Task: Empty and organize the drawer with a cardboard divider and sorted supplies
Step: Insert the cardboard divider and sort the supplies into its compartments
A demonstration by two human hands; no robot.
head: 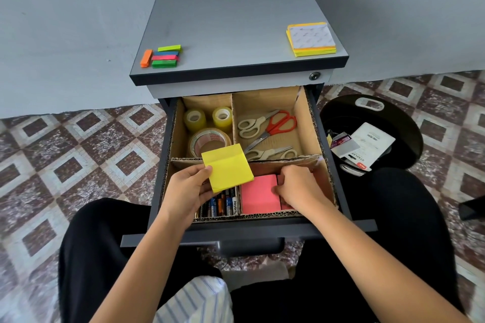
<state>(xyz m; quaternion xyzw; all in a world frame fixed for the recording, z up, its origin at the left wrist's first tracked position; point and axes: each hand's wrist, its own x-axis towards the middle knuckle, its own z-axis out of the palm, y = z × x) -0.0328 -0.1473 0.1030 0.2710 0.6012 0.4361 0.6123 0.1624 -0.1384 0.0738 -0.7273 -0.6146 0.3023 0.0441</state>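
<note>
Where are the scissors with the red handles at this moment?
In the head view, the red-handled scissors lie in the back right compartment of the drawer, beside a beige-handled pair, with the tape rolls in the compartment to their left.

Over on the right, a black bin [401,118] sits on the floor with rubbish in it: a white stapler package [372,140] lies on top, a small purple carton [339,139] just beside it. Patterned floor tiles [78,144] all round, brown and cream diamonds, meeting a plain grey wall [65,21]. Down at the bottom — black trousers [105,244] and a blue-striped shirt hem [199,299]. A dark object [472,207] pokes in at the right edge — can't tell what.
</note>
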